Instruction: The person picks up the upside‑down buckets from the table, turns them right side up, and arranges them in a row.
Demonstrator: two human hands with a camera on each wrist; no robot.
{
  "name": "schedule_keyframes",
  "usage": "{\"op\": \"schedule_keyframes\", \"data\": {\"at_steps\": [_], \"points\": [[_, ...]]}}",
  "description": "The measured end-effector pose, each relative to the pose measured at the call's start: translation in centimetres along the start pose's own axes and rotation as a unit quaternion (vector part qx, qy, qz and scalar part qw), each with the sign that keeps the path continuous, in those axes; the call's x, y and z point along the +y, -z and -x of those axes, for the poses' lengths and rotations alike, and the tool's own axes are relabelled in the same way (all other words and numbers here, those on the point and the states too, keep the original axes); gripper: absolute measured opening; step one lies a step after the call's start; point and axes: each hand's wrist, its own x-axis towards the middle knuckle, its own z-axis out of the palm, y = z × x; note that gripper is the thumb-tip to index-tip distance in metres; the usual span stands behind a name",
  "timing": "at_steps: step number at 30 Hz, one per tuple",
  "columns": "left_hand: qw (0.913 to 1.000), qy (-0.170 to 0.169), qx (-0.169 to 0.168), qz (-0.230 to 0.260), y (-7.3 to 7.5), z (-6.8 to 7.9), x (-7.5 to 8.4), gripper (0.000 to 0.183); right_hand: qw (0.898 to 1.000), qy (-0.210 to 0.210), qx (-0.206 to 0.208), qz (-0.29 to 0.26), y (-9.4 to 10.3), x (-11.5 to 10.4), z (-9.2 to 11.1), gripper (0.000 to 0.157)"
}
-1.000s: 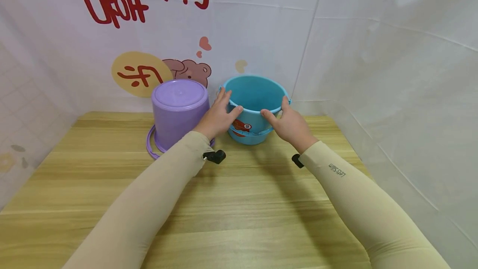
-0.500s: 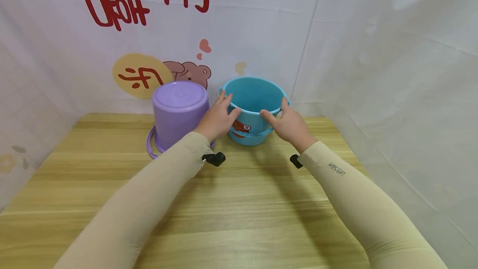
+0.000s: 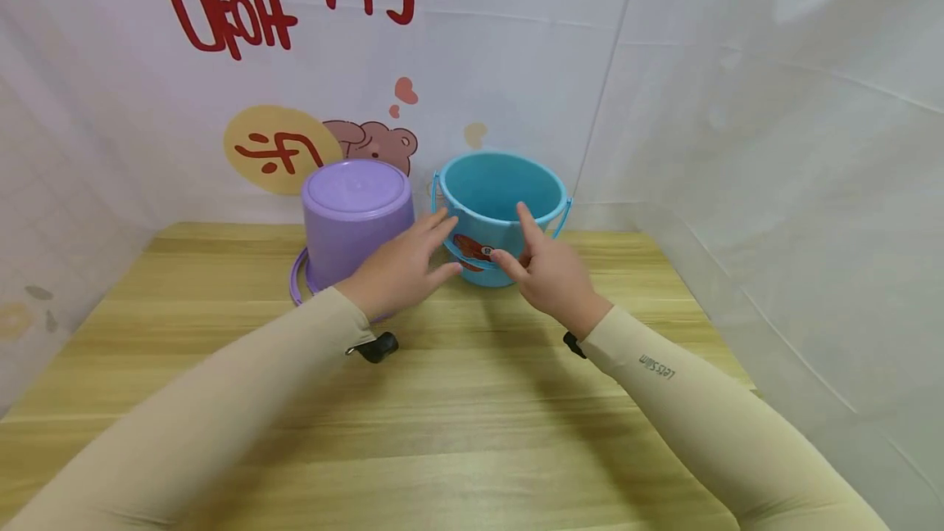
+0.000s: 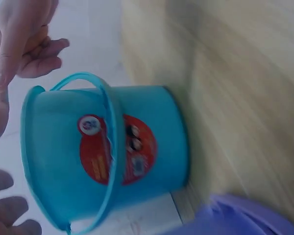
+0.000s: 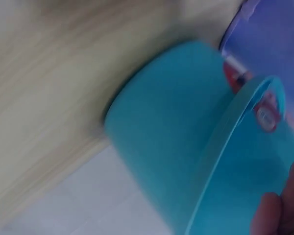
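Note:
A blue bucket (image 3: 483, 228) stands upright on the wooden table, its mouth facing up and its handle hanging down across the front. A red sticker (image 4: 118, 149) shows on its side in the left wrist view. My left hand (image 3: 401, 267) is in front of the bucket's left side with fingers extended and thumb apart, holding nothing. My right hand (image 3: 553, 277) hovers before the front right of the bucket, index finger and thumb stretched out, also holding nothing. Close on the left, a purple bucket (image 3: 356, 220) rests upside down, partly behind my left hand.
The wooden table (image 3: 413, 449) runs up to a white printed curtain (image 3: 509, 64) right behind both buckets. Another white sheet (image 3: 796, 228) hangs along the right side. The purple bucket's handle (image 3: 297, 281) lies on the table at its left.
Both hands have let go of the blue bucket's rim and drawn back toward me, the left one also moving leftward. The blue bucket stays in place, its handle visible at both sides.

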Motion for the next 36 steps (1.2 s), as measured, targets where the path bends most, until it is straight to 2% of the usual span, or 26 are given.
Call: {"op": "schedule_keyframes", "data": {"at_steps": [5,8,12,15,20,25,30,36], "points": [[0.9961,-0.030,-0.045,-0.070,0.6,3.0,-1.5,0.068,0.997,0.065,-0.030,0.043,-1.1,-1.9,0.7,0.068],[0.9928,-0.036,-0.069,-0.091,0.8,4.7,-2.8,0.062,0.991,0.109,-0.053,0.049,-1.9,-2.7,0.7,0.062],[0.9892,-0.021,-0.100,-0.105,0.8,6.6,-4.9,0.060,0.983,0.148,-0.086,0.069,-3.1,-3.6,0.3,0.062],[0.9861,-0.007,-0.125,-0.109,0.8,7.9,-6.4,0.058,0.977,0.157,-0.117,0.086,-4.0,-4.4,0.0,0.064],[0.9862,0.014,-0.137,-0.091,1.2,9.9,-8.6,0.053,0.968,0.172,-0.160,0.093,-5.6,-5.2,-0.5,0.063],[0.9852,0.033,-0.141,-0.091,1.0,11.0,-11.3,0.054,0.958,0.195,-0.179,0.112,-7.0,-5.4,-0.8,0.063],[0.9824,0.065,-0.145,-0.098,0.9,11.5,-13.7,0.060,0.952,0.203,-0.188,0.131,-8.4,-5.6,-1.2,0.062],[0.9765,0.082,-0.163,-0.115,0.8,11.7,-14.9,0.072,0.939,0.201,-0.224,0.164,-10.5,-6.5,-1.9,0.064]]}}
